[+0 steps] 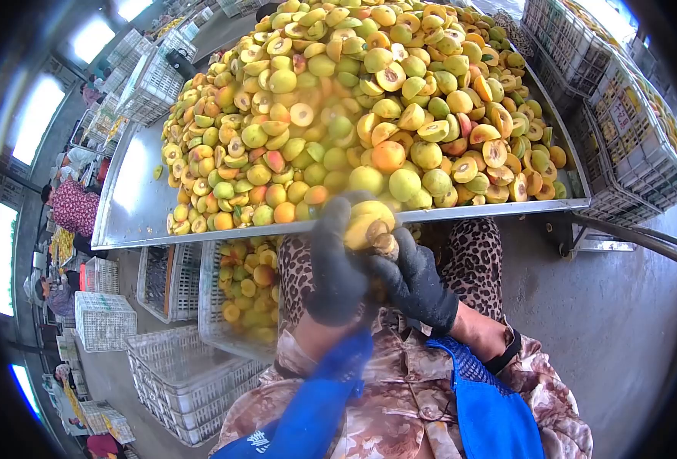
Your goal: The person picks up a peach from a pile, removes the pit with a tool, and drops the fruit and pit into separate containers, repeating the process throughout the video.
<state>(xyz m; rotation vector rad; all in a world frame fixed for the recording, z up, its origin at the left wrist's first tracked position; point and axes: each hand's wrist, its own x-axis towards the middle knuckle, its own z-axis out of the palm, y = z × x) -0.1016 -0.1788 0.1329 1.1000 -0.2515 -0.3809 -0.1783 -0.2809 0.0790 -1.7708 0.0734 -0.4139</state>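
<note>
Both of my hands wear dark gloves and meet in front of my lap, just below the near edge of the metal table point(155, 240). My left hand point(334, 268) is closed around a yellow peach point(364, 222). Against that fruit, my right hand point(417, 281) has its fingers curled together at a tan-brown rounded piece point(385, 243); I cannot tell whether this is a pit or the end of a tool. A large heap of cut yellow, green and orange peaches point(388, 157) lies on the table, many halves showing pits.
Below the table at left, a crate point(210, 306) holds more peaches. Stacked pale crates point(193, 386) stand beside it. At right, tall crate stacks point(629, 130) rise near a metal bar point(629, 236). Another person point(74, 206) is at the far left.
</note>
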